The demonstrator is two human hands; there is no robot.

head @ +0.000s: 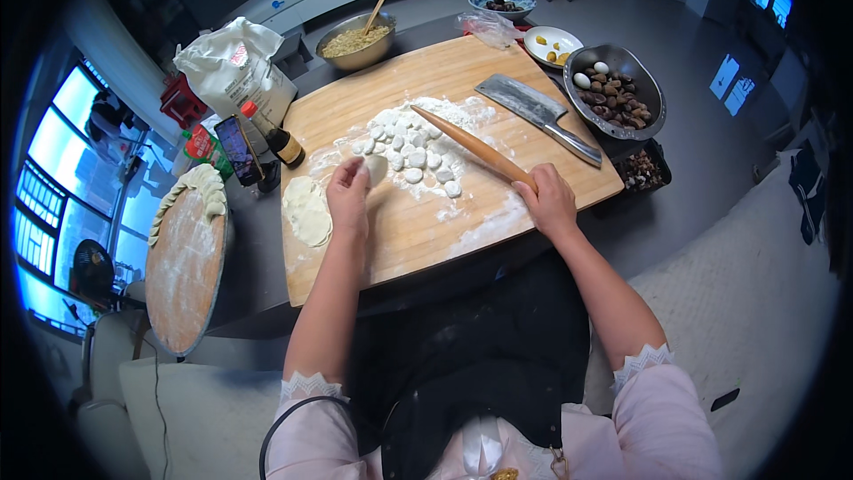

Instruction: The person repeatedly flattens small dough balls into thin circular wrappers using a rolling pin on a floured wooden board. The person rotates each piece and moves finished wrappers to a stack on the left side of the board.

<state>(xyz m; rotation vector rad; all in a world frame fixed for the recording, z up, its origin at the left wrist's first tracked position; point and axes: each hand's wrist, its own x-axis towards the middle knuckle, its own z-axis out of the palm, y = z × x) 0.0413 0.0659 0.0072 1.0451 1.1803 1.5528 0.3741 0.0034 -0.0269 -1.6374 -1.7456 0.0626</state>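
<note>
My left hand (349, 195) pinches a small flattened dough round (376, 170) by its edge, above the wooden board (400, 247). In my right hand (548, 200) is the near end of a tapered wooden rolling pin (476, 150). The pin's far tip points away over a heap of flour. Several small floured dough pieces (416, 159) lie in that flour at the board's middle. Left of my left hand, thin rolled dough wrappers (308, 212) overlap in a stack. A cleaver (523, 103) with a metal handle rests on the board's right side.
At left, a round floured board (186, 267) carries pleated dumplings (203, 188). A phone (238, 150), a sauce bottle (276, 137) and a flour bag (233, 70) stand by the board's left edge. Behind are a filling bowl (356, 43) with chopsticks and a metal basin (610, 123) of chestnuts and eggs.
</note>
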